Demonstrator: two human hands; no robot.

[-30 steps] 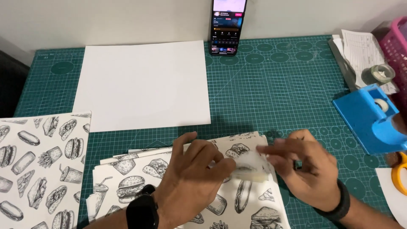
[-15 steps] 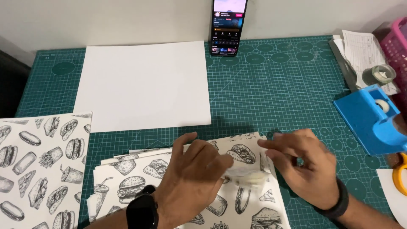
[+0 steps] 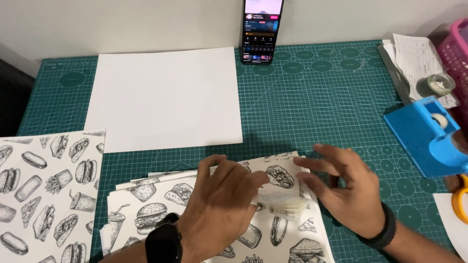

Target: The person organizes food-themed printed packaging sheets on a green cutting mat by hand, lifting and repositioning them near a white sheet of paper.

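Head view showed the left hand flat on the food-printed paper stack; the right hand, fingers spread, touched a clear tape strip.

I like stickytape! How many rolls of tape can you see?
2: one loose tape roll on the papers at far right, one tape roll inside the blue dispenser below it. Others may be hidden.

Green gridded cutting mat, plain white sheet, black-and-white fast-food-print paper, blue tape dispenser, pink basket.
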